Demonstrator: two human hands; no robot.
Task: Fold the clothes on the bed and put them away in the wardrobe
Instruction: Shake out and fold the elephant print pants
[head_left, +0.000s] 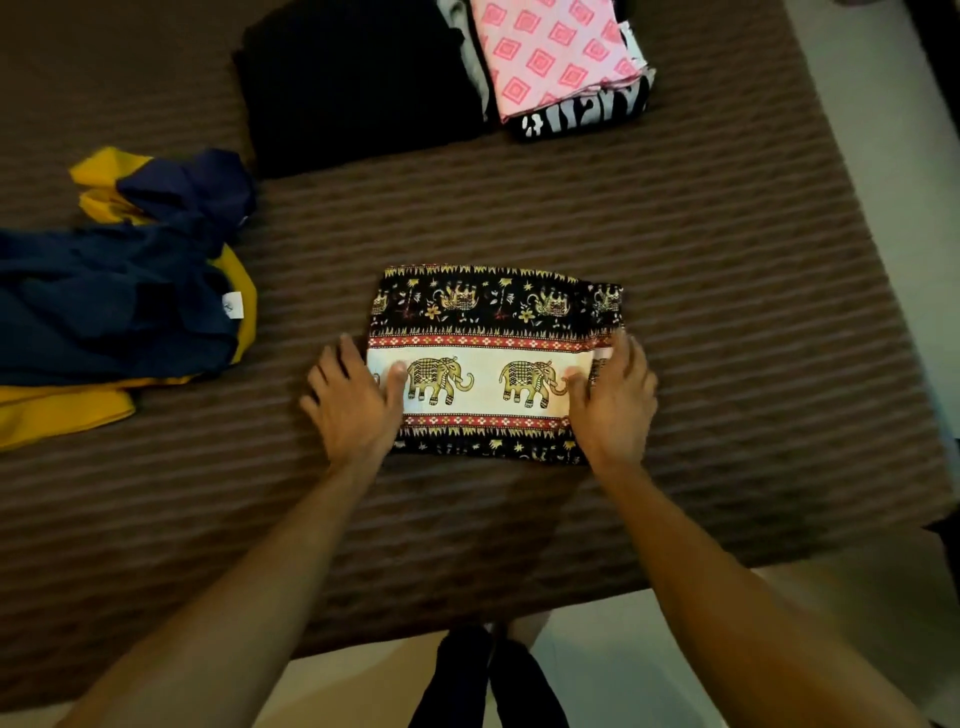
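Folded elephant-print cloth at centre on brown bed, left hand and right hand pressing its ends, fingers straight and spread

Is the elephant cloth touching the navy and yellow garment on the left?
Apart. The head view shows a strip of bare brown bedspread between the elephant cloth and the navy and yellow garment.

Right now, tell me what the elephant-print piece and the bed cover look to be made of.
Elephant-print piece: thin woven cloth, likely cotton or rayon, matte; it lies flat in crisp folds under both hands.
Bed cover: thicker brown textile with raised ribbed stripes, matte, perhaps quilted or corded; the fibre cannot be told.
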